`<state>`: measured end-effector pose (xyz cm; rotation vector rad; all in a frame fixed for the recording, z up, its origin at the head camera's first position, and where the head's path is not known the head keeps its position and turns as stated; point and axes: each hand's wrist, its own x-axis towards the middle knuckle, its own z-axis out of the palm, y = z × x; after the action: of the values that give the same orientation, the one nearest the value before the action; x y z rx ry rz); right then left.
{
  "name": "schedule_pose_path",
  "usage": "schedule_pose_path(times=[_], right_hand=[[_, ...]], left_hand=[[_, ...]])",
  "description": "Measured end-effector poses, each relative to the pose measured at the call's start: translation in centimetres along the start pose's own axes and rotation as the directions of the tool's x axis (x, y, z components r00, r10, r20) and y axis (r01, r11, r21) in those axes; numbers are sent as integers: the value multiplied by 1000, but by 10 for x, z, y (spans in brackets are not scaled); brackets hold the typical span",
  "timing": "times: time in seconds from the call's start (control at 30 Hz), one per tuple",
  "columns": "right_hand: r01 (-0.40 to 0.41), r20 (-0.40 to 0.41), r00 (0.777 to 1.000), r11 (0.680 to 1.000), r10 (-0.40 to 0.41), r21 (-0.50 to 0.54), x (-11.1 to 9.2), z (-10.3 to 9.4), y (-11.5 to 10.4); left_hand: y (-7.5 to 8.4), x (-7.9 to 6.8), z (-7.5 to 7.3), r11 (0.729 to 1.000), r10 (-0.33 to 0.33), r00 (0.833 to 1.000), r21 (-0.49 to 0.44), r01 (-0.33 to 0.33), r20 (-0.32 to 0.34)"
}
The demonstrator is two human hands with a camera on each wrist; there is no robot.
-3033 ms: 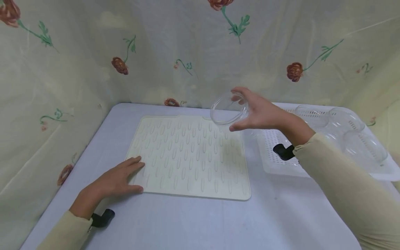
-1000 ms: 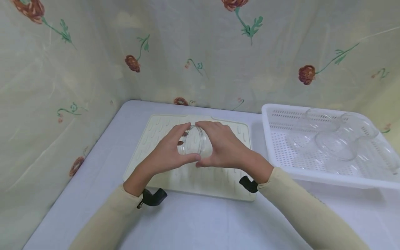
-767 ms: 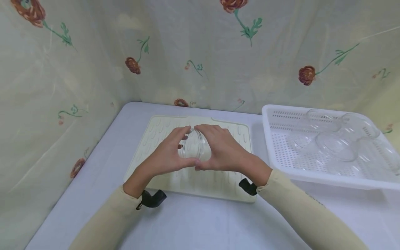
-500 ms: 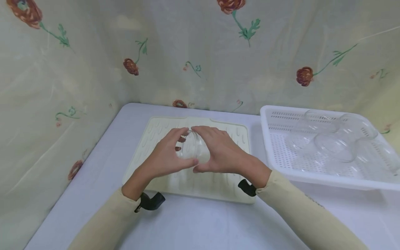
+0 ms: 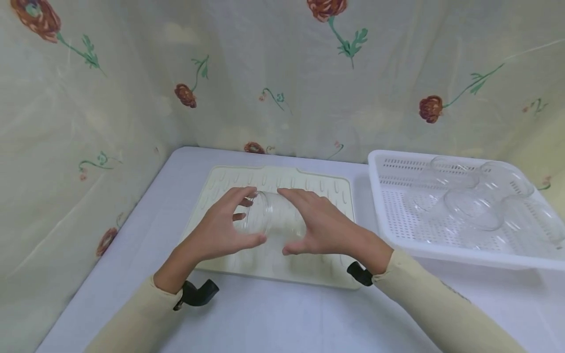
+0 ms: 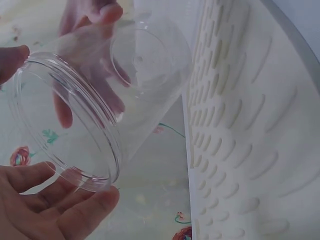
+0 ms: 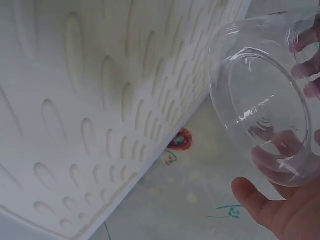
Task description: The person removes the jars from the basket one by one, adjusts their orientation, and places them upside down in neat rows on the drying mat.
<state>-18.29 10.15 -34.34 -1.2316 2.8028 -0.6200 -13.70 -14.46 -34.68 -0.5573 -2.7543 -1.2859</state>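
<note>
A clear, empty-looking plastic jar (image 5: 279,220) with a threaded rim is held sideways above the pale ribbed drying mat (image 5: 324,184). Its open mouth points to the left, and the round base (image 7: 265,102) faces right. My left hand (image 5: 225,229) grips the threaded end, thumb in front and fingers behind, as the left wrist view shows at the rim (image 6: 65,115). Around the body near the base curls my right hand (image 5: 320,223). Some fingers of both hands show through the transparent wall.
A white perforated basket (image 5: 463,256) stands at the right of the table, with several clear jars (image 5: 474,208) in it. White cloth (image 5: 282,318) covers the table. A flower-printed curtain (image 5: 229,73) closes off the back and left.
Three seconds ago only the right hand held the jar, and the left lay at the mat's edge. Both hands then met around it; now they have spread apart along the jar, exposing more of its body.
</note>
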Motion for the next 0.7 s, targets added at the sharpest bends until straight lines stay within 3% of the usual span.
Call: schedule_pose_path(times=[0.23,0.5,0.7], right_hand=[[59,-34,998,998,-59,-1,-6,3,-1],[87,-60,994,991,-93,-97,-10,-5,-9],[114,-67,990,981,-126,-156,-13,-9,-14]], left_hand=[[-5,-7,-3,998,56,998,-37,-55,27],[-2,-12,-4,989,147,986,-5,-147,74],[-2,-14,-1,987,158,984,9,-159,81]])
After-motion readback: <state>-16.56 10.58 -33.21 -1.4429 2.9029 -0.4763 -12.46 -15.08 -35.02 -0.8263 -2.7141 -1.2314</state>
